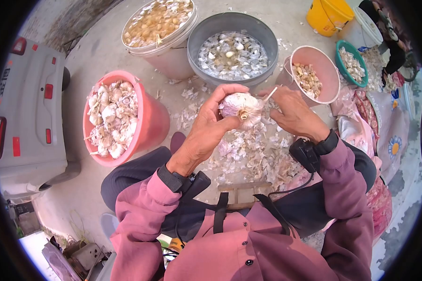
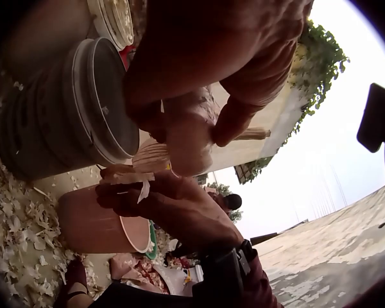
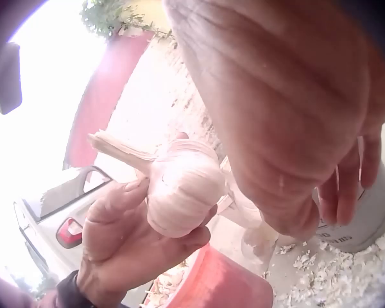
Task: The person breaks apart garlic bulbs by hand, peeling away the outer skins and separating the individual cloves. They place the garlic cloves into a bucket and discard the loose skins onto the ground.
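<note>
My left hand (image 1: 202, 132) grips a whole garlic bulb (image 1: 239, 104) between thumb and fingers, its papery skin white and purple. In the right wrist view the garlic bulb (image 3: 185, 187) shows a dry stalk (image 3: 120, 151) sticking out beside the thumb. Close to the bulb's right side, my right hand (image 1: 299, 114) has its fingers curled and pinches a thin pale strip of garlic skin (image 1: 270, 94). From the left wrist, that strip of skin (image 2: 143, 190) hangs at the right hand's fingertips.
A pink bucket (image 1: 157, 114) of garlic bulbs stands at the left. Ahead are a white bucket (image 1: 166, 61) of soaking cloves, a grey tub (image 1: 194, 56) with floating skins, and a pale pink bucket (image 1: 328, 75) of cloves. Loose skins (image 1: 248, 159) litter the ground; a vehicle (image 1: 30, 117) stands far left.
</note>
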Demonstrator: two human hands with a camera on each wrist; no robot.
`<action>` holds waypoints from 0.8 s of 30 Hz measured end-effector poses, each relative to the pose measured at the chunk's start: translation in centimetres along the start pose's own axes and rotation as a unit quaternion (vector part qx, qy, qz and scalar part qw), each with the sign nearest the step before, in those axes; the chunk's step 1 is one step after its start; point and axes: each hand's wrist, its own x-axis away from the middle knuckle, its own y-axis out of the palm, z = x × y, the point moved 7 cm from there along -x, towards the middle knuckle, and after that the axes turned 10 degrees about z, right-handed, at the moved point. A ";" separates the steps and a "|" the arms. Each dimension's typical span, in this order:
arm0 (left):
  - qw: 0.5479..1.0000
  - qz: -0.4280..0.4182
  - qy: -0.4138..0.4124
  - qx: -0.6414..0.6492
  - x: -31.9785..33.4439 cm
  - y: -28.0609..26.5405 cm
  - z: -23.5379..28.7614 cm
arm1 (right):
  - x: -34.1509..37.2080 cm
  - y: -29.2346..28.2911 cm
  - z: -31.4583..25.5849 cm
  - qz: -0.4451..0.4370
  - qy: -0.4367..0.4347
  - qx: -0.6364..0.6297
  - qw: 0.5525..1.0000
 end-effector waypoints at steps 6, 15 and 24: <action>1.000 0.000 -0.024 0.015 -0.3 0.1 -0.4 | -0.9 -4.2 -2.0 0.177 0.052 -0.084 0.979; 0.995 -0.003 -0.049 0.084 -0.8 1.8 -3.3 | 0.7 -2.5 -5.3 0.072 -0.076 -0.178 0.978; 0.996 0.078 -0.022 0.042 -1.4 1.2 -4.4 | 1.2 -2.2 -4.8 0.103 -0.077 -0.200 0.971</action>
